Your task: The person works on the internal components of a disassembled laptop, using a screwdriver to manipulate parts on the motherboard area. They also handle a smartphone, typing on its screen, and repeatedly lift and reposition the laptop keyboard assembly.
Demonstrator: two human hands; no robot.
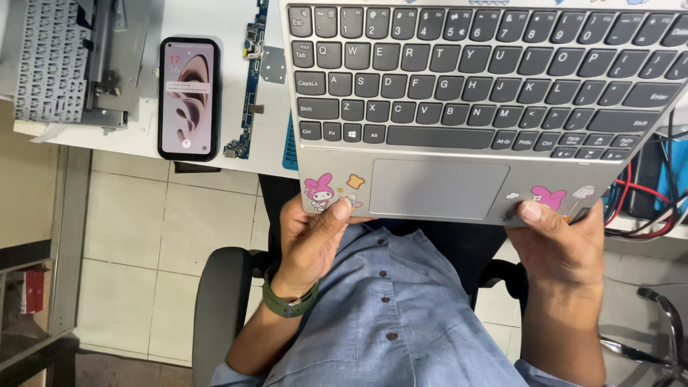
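A silver laptop (437, 188) with a dark keyboard and cartoon stickers on its palm rest juts over the near edge of the white table (215, 18). My left hand (312, 240), with a green watch on the wrist, grips the laptop's front left corner, thumb on the palm rest beside a pink sticker. My right hand (562, 244) grips the front right corner, thumb pressed on another pink sticker. Both hands hold the laptop above my lap.
A black smartphone (188, 98) with a lit screen lies left of the laptop. Beside it is a narrow blue circuit board (251, 86). A detached keyboard part (54, 61) sits at the far left. Red and black wires (645, 201) hang at the right. Tiled floor lies below.
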